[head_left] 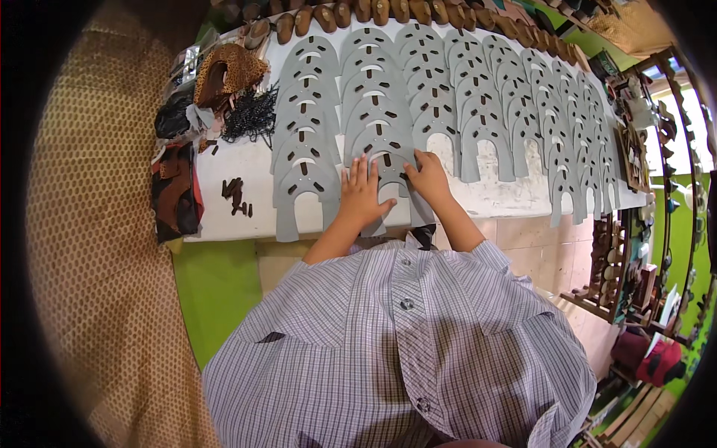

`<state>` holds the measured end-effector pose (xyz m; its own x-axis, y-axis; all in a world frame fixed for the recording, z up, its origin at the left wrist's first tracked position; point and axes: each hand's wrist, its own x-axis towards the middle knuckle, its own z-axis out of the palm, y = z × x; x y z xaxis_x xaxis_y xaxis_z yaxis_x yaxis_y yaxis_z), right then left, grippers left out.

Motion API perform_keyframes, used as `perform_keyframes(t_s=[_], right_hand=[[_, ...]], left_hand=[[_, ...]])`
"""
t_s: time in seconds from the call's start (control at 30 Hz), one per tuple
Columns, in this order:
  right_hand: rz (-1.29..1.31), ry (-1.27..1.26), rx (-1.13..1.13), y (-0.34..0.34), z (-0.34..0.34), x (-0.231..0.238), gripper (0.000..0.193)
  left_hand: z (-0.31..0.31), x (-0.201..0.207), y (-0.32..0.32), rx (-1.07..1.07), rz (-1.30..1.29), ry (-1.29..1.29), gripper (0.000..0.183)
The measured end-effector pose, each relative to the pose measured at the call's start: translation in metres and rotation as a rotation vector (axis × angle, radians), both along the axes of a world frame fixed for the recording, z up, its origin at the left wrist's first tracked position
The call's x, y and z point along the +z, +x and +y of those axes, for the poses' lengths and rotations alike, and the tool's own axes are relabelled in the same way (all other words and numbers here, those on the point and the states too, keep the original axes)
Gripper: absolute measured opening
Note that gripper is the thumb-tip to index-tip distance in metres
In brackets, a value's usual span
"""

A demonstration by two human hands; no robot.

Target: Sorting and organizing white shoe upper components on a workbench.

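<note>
In front of me on the white table [508,196] lie overlapping columns of grey, horseshoe-shaped shoe-upper pieces, each bearing small dark strips. The nearest grey shoe upper [393,169] of the second column is between my hands. My left hand [360,196] rests flat on its left side, fingers spread and thumb out toward its opening. At its right side, my right hand [428,179] has the fingers bent by the edge and the thumb at a small dark strip [404,177]. Part of the piece is hidden under both hands.
Loose dark strips [234,196] lie to the left on the table. Beyond them are black cords [250,116] and a leopard-print item [228,71]. Brown shoe lasts [381,11] line the far edge. A wooden rack [611,261] stands at the right, a patterned curtain [104,224] at the left.
</note>
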<state>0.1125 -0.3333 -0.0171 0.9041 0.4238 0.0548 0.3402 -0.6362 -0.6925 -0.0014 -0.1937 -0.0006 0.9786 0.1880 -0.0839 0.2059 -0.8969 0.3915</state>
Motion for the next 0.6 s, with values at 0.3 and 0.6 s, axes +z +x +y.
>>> perform_keyframes(t_s=[0.3, 0.6], right_hand=[[0.186, 0.124, 0.087, -0.005, -0.011, 0.018, 0.042], [-0.297, -0.095, -0.254, 0.082, -0.126, 0.013, 0.043]], left_hand=[[0.013, -0.004, 0.000, -0.021, 0.077, 0.073, 0.077], [-0.029, 0.022, 0.029, -0.023, 0.019, -0.034, 0.072]])
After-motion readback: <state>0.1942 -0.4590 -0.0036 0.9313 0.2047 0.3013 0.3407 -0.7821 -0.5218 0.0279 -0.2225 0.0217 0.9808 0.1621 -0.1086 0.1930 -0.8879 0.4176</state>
